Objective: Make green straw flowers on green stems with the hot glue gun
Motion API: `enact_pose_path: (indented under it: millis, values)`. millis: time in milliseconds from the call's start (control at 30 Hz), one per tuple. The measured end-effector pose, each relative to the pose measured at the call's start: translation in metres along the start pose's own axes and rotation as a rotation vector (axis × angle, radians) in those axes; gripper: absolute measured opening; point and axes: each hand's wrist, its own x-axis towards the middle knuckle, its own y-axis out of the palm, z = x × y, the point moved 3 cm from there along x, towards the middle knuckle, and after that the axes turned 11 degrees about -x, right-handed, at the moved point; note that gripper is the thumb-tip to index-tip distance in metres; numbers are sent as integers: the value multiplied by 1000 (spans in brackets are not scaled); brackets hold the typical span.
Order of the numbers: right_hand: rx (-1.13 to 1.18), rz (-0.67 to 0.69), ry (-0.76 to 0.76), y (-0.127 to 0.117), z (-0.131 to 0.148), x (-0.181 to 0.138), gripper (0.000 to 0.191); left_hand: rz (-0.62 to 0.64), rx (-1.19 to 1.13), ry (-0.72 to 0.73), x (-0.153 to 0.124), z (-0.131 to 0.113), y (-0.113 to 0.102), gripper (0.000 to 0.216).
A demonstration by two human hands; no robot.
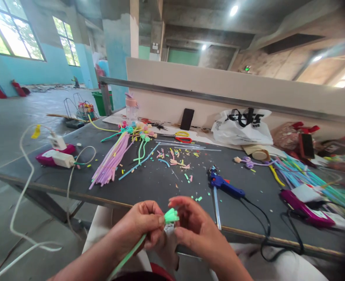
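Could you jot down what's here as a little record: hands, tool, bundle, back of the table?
Left hand: the left hand pinches a green piece with a long stem
Right hand: the right hand is beside it, thumb and fingers apart; contact unclear
Tool: blue glue gun lying on the dark table
Bundle: light purple stems, on the table's left part
Back of table: pink-lidded bottle, dark phone, white bag

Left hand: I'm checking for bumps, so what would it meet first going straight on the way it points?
Most likely the right hand, curved just beyond the green tuft that the left hand pinches; depth between them is unclear from this view.
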Motion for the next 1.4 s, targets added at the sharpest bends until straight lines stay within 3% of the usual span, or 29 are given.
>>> enact_pose_path:
  millis: [100,167,333,567,733,933,1300,1400]
  values:
    - [-243,-59,-29,4,3,0,18,33,-71,-48,1,7,1,27]
    - [-327,-103,-12,5,3,1,11,40,-79,-63,2,11,-1,24]
    - [-179,-128,138,3,-4,4,9,80,48,-75,1,10,-5,21]
    - [31,-201,236,2,-14,8,11,-146,600,173,-10,-13,-1,21]
    - [96,-227,265,5,-21,9,15,-133,1084,416,-16,-15,9,9]
    - [131,-216,299,9,-22,9,14,-114,1296,547,-16,-10,13,9]
    - [178,-208,295,16,-25,9,13,-46,1299,642,-14,-2,10,15]
    - [203,-234,274,17,-27,11,14,-98,1125,502,-8,-1,8,11]
